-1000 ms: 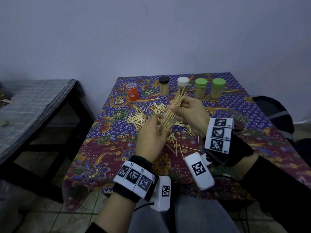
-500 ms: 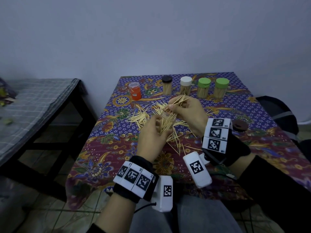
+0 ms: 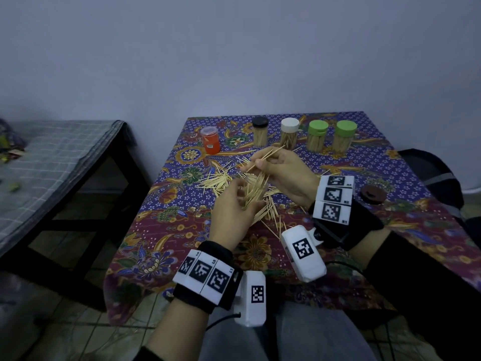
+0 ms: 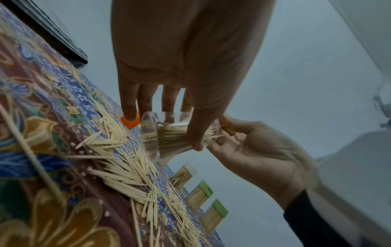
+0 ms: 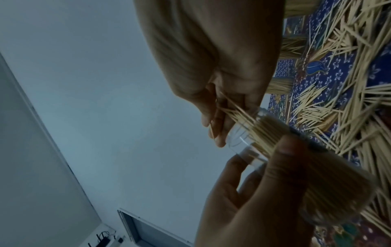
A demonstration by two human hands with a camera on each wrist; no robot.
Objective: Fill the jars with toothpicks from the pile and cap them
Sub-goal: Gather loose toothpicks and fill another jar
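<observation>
Over the batik tabletop (image 3: pixel 390 157) mid-centre, the left hand (image 3: pixel 229 212) grips a clear jar (image 4: pixel 169 137); right hand (image 3: pixel 283 175) apparently pinches toothpicks (image 3: pixel 263 157) at its mouth.

looks like a room at home | counter (image 3: pixel 406 204) wearing a flowery batik cloth (image 3: pixel 166 259) | dark wooden bench left with checked fabric (image 3: pixel 52 157) | plain pale wall (image 3: pixel 234 61) far side | tiled floor (image 3: pixel 78 342) near
</observation>
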